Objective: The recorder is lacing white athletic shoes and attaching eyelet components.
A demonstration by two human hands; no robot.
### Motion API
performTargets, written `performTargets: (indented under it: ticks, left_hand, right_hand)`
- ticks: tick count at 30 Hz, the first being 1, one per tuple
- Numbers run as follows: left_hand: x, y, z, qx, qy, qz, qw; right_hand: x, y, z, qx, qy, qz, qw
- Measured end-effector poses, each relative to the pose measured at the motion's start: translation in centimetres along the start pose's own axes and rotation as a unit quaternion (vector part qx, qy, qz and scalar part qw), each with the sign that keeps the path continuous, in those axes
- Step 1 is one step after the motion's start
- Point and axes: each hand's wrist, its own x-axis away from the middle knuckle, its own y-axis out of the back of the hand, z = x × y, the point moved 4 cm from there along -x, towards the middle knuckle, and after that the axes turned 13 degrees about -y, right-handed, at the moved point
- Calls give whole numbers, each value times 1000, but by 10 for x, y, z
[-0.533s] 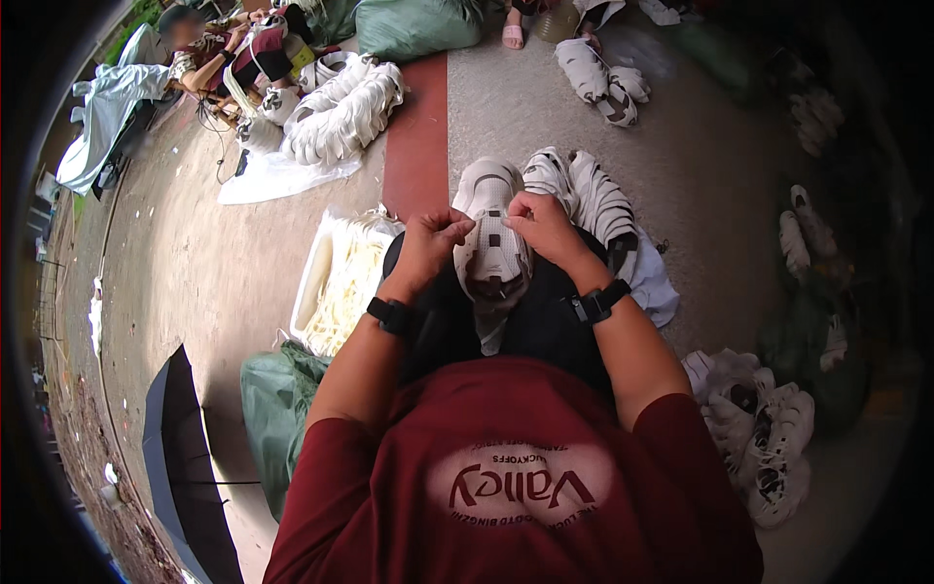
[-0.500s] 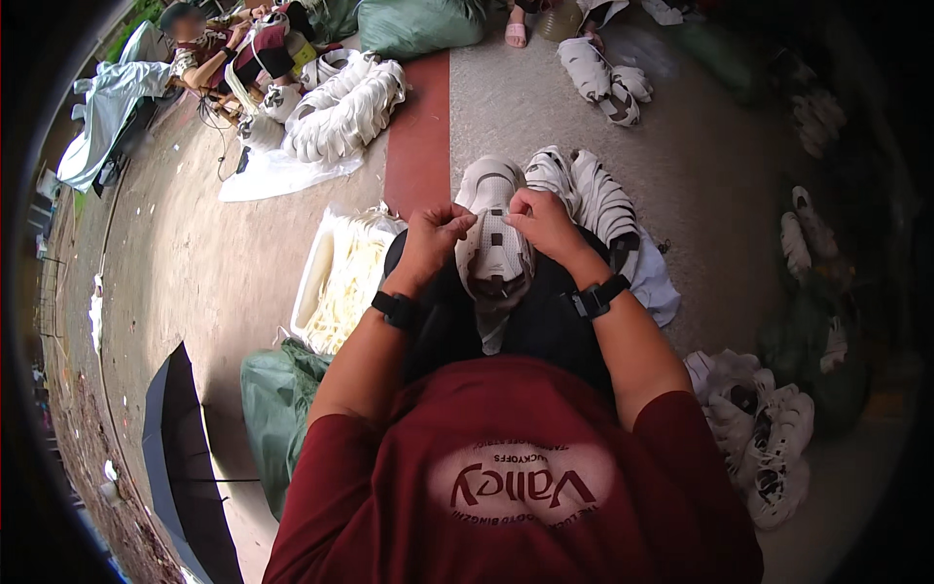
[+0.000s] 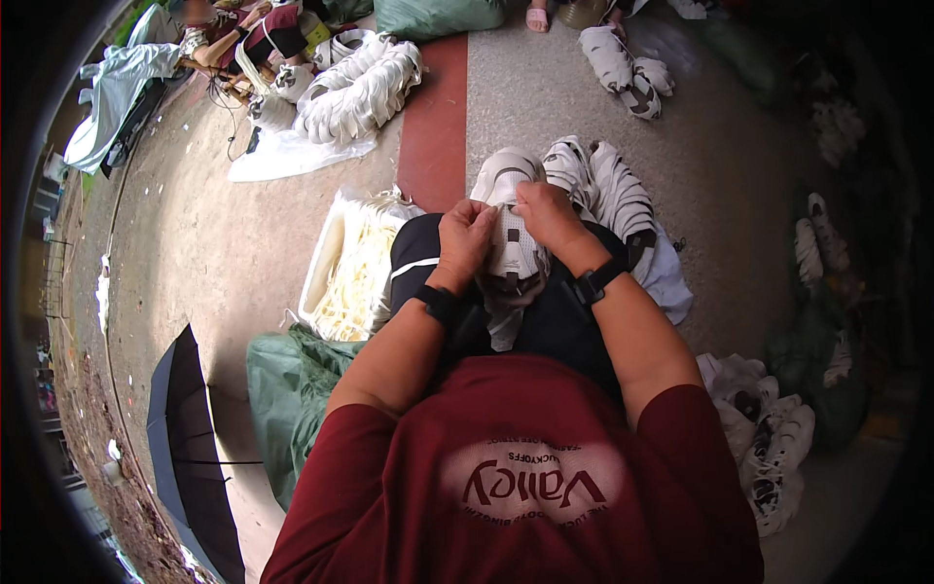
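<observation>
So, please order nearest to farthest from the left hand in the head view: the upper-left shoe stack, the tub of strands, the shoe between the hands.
1. Shoe between the hands, just right of the left hand.
2. Tub of strands, to its left.
3. Shoe stack, ahead and left.

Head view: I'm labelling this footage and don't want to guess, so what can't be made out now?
In the head view:
- What the left hand and right hand grip at the lap shoe: too small, covered by fingers.
- Pink sandal wearer's upper body: cut off by upper edge.
- Umbrella's lower end: cut off by lower edge.
- Number of far-right shoes: blurred in shadow.
</observation>
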Motion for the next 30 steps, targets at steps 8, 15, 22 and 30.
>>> performTargets:
  ticks: [8, 15, 22, 30]
  left_hand:
    - [-7, 0, -2, -35, 8, 51, 998]
    - [-27, 1, -16, -217, -61, 136, 965]
    - [-38, -3, -38, -344, -113, 200, 911]
    - [-40, -9, -30, -267, -138, 217, 929]
  right_hand:
    - [-14, -5, -18, -59, -128, 38, 989]
    - [-13, -10, -24, -116, -148, 52, 981]
    - [-10, -8, -23, -147, -144, 58, 977]
    - [-10, -4, -27, -174, -117, 76, 975]
